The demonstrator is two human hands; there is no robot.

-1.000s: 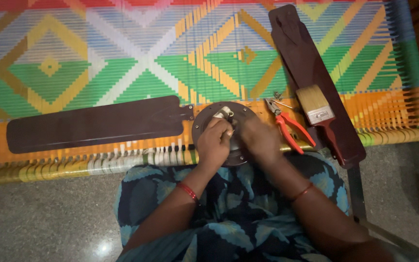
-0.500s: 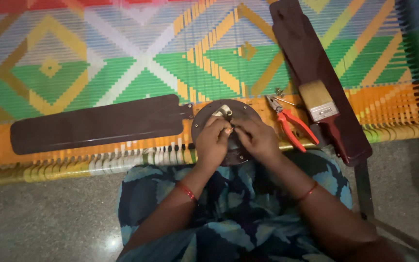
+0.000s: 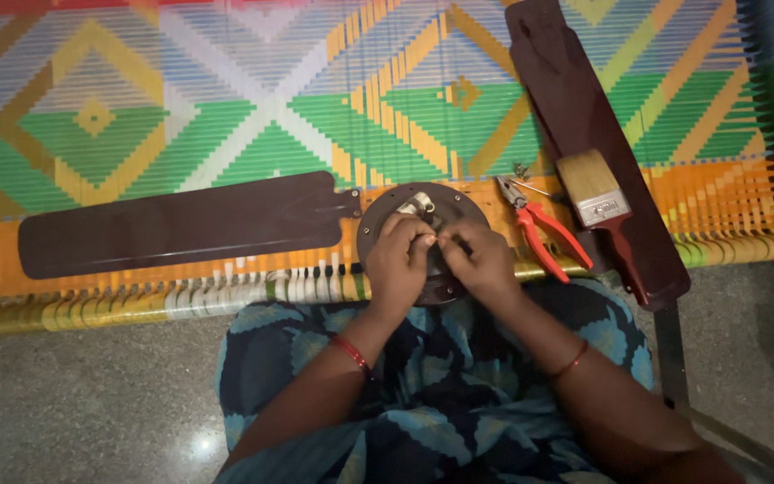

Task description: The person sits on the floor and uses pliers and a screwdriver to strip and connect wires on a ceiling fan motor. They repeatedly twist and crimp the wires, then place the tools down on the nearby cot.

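**Both hands close in on the fan hub**

A woven cot (image 3: pixel 226 108) carries two brown fan blades (image 3: pixel 181 224), the round motor hub (image 3: pixel 378 220), red pliers (image 3: pixel 544 233) and a paintbrush (image 3: pixel 595 193). The hub sits at the cot's near edge. Since a second ago the left hand (image 3: pixel 398 264) and right hand (image 3: pixel 477 260) have drawn together, fingertips pinched on a small part over the hub's centre; the part itself is too small to identify.

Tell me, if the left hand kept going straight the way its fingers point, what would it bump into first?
Probably the small metal piece in the middle of the round fan hub; the left hand points up toward it, though depth is unclear.
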